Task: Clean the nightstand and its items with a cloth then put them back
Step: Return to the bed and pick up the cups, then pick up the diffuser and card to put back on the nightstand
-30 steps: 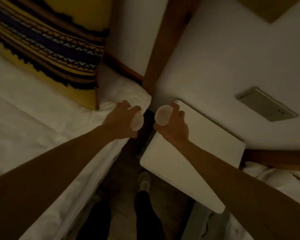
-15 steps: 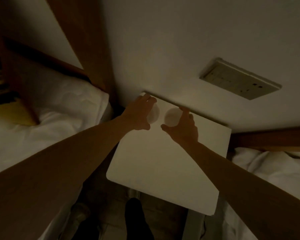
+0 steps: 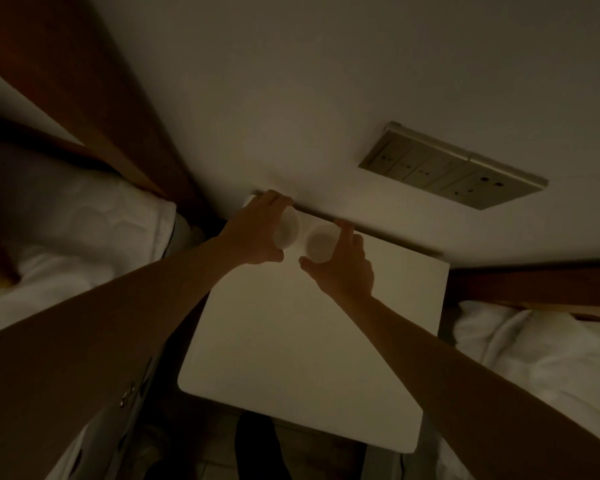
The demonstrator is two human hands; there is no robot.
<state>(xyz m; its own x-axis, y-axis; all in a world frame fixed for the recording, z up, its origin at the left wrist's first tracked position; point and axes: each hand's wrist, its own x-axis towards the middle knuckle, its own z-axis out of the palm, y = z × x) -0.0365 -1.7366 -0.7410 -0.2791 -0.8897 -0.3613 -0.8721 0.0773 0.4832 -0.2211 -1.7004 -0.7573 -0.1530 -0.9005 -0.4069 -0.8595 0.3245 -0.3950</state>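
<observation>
Two cups set down at the nightstand's back edge.
Left hand (image 3: 257, 233) grips the left cup (image 3: 286, 228), right hand (image 3: 340, 268) the right cup (image 3: 321, 244), side by side on the nightstand (image 3: 309, 341), likely to keep the front free.

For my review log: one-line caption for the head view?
Left hand and right hand each hold a pale cup at the nightstand's back edge.

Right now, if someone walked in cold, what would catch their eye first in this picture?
Two hands, the left hand and right hand, each holding a small pale round cup side by side at the back edge of the white nightstand, against the wall. Next is the switch panel on the wall above right, then white bedding on either side.
</observation>
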